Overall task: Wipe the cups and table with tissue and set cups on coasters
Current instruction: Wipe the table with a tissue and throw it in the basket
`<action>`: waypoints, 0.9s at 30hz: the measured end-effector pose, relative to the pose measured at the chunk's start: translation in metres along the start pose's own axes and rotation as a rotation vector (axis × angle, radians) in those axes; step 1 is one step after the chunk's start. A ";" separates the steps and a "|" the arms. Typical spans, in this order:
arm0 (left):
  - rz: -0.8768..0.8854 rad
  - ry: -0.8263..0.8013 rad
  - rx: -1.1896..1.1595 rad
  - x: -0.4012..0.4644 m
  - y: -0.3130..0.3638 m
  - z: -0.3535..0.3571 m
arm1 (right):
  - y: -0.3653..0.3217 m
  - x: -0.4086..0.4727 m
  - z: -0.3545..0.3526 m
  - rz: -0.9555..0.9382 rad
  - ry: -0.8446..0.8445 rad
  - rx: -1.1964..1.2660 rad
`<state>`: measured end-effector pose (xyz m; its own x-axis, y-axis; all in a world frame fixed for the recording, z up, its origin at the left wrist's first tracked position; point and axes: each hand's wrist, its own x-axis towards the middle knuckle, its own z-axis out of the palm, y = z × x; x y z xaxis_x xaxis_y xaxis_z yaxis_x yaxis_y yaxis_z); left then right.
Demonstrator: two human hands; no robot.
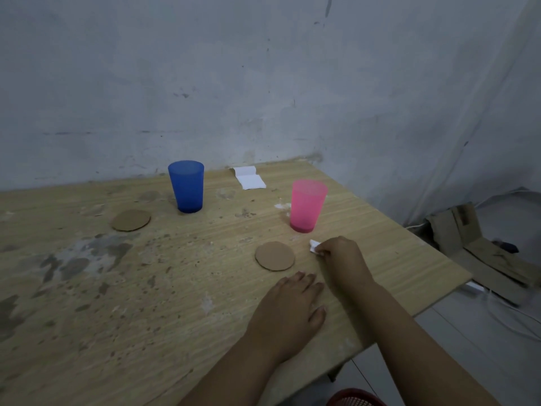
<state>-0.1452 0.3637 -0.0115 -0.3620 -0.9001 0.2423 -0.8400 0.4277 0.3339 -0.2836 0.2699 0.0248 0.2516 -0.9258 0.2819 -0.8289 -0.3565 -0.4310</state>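
Note:
A blue cup [187, 186] stands upright at the back of the wooden table [146, 288]. A pink cup [307, 205] stands upright to the right, on the bare wood. One round cardboard coaster [131, 220] lies left of the blue cup, and a second coaster [274, 255] lies in front of the pink cup. My right hand [341, 254] is closed on a small crumpled white tissue [314, 246], pressed to the table just right of the second coaster. My left hand [289, 312] rests flat on the table, fingers apart, holding nothing.
A folded stack of white tissues [248, 177] lies at the back near the wall. The table surface is stained and speckled, mostly on the left. Its right edge drops to a floor with cardboard pieces [474, 238] and white cables. A red basket [355, 398] shows at the bottom.

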 end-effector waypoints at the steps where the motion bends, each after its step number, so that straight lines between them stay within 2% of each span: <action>1: -0.005 0.004 0.007 0.000 0.001 0.000 | -0.004 -0.001 0.002 -0.030 -0.014 0.008; 5: -0.018 0.010 0.040 -0.001 0.001 0.000 | 0.005 -0.020 -0.004 -0.012 -0.060 -0.072; 8: -0.016 0.005 0.030 0.000 0.001 0.000 | 0.021 -0.018 -0.013 0.085 -0.015 -0.112; 10: -0.018 0.003 0.019 0.000 0.001 -0.001 | 0.022 -0.002 -0.014 0.162 -0.041 -0.110; 16: -0.018 -0.005 0.028 -0.002 0.001 -0.001 | -0.002 -0.004 -0.009 -0.055 -0.239 -0.012; 19: -0.015 -0.006 0.032 -0.001 0.001 -0.001 | 0.013 -0.024 -0.020 -0.084 -0.086 -0.015; 24: -0.024 0.012 0.040 -0.001 0.002 0.001 | 0.018 -0.006 -0.021 -0.020 0.023 -0.075; 27: -0.051 0.033 0.053 -0.003 0.003 0.000 | 0.003 -0.007 -0.006 -0.083 0.040 -0.001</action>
<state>-0.1472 0.3674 -0.0115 -0.3055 -0.9170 0.2565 -0.8776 0.3757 0.2979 -0.2910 0.2765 0.0267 0.2994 -0.8876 0.3501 -0.8067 -0.4314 -0.4038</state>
